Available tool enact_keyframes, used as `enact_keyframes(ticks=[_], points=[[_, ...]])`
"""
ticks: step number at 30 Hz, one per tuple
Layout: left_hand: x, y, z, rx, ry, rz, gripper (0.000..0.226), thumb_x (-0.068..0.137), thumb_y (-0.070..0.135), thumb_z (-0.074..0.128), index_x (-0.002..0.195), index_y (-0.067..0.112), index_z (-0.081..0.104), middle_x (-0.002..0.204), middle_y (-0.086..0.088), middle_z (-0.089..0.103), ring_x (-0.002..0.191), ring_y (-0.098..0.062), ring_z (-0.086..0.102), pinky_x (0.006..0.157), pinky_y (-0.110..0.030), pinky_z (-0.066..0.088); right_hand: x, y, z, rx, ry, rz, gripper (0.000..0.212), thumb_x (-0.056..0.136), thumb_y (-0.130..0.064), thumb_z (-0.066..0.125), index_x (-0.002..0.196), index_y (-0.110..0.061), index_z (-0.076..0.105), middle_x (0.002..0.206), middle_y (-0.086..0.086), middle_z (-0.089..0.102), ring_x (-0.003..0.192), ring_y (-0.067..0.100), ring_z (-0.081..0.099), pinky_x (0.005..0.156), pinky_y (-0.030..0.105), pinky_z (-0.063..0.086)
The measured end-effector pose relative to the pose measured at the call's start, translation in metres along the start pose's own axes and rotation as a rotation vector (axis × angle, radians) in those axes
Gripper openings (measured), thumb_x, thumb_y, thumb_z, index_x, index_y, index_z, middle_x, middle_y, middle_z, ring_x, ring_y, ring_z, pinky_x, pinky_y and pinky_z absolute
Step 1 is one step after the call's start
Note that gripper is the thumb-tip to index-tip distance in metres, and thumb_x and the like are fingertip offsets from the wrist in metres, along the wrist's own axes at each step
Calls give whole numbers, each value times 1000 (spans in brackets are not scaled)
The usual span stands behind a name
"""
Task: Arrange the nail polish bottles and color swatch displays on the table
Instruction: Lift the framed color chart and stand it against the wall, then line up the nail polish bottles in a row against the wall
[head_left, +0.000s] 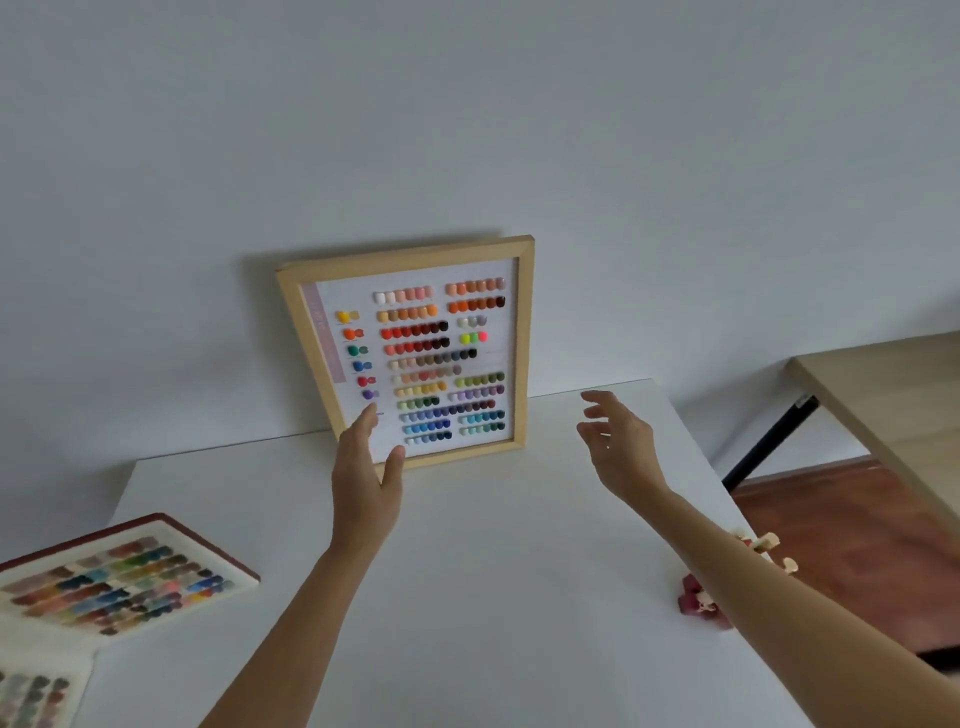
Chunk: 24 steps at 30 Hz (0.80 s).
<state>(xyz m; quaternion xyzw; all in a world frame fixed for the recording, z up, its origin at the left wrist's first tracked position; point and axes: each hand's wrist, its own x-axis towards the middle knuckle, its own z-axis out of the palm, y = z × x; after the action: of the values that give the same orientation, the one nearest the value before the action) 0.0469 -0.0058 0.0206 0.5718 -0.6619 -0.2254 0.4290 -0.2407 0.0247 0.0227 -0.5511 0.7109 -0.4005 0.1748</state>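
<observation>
A wooden-framed color swatch display (415, 348) leans upright against the wall at the back of the white table (493, 571). My left hand (366, 478) is open right in front of the frame's lower left corner, fingers at its edge. My right hand (618, 447) hovers open to the right of the frame, apart from it, holding nothing. A red-edged swatch board (114, 577) lies flat at the table's left. Another swatch sheet (36, 696) lies at the bottom left corner. Dark red nail polish bottles (701, 597) with pale caps stand at the right edge, partly hidden by my right forearm.
A wooden table (883, 395) with a black leg stands to the right across a gap, above a reddish-brown floor (831, 545). The plain wall (467, 130) rises directly behind the white table.
</observation>
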Motion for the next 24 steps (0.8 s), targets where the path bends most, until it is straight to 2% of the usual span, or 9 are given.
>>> enact_keyframes(ticks=[5,10,16,18,20,22,24], points=[[-32,12,30,-81,-184,62,43,91,11,59,133,8,48,129,-9,58,119,-18,54,97,-36,48,-37,19,-28,-22,15,96,18,91,-8,56,104,-16,65,97,1,69,86,14,65,79,22,50],[-63,34,78,-130,-391,109,32,91,13,60,123,9,58,117,-5,66,108,-13,60,90,-30,50,-75,55,-72,-58,65,184,16,90,-9,58,98,-19,68,88,-9,69,82,1,64,77,10,45],[-102,68,143,-134,-622,131,24,92,15,60,116,17,64,108,7,66,98,-4,61,86,-25,53,-100,121,-138,-173,74,326,19,90,-6,55,102,-14,67,93,0,70,86,11,63,79,22,48],[-115,78,166,-96,-684,136,25,90,13,62,115,19,65,107,6,66,95,-4,61,84,-23,53,-103,146,-155,-239,10,356,22,90,-4,55,108,-11,64,102,6,69,90,15,61,79,22,46],[-131,88,190,-42,-740,130,30,87,11,65,115,20,64,107,6,64,92,-3,60,82,-18,51,-104,169,-169,-293,-131,392,30,89,-3,57,118,-12,59,113,9,64,98,18,58,83,23,45],[-147,97,212,16,-796,121,38,84,11,68,121,21,60,110,5,62,91,-1,58,80,-13,47,-103,187,-179,-328,-292,405,43,88,-4,59,128,-16,50,122,10,58,105,20,56,89,28,48],[-158,106,233,80,-857,115,51,83,12,68,130,24,52,117,5,57,93,-4,57,81,-15,47,-101,202,-185,-323,-402,390,56,86,-5,63,135,-20,40,126,10,53,109,22,55,93,33,50]])
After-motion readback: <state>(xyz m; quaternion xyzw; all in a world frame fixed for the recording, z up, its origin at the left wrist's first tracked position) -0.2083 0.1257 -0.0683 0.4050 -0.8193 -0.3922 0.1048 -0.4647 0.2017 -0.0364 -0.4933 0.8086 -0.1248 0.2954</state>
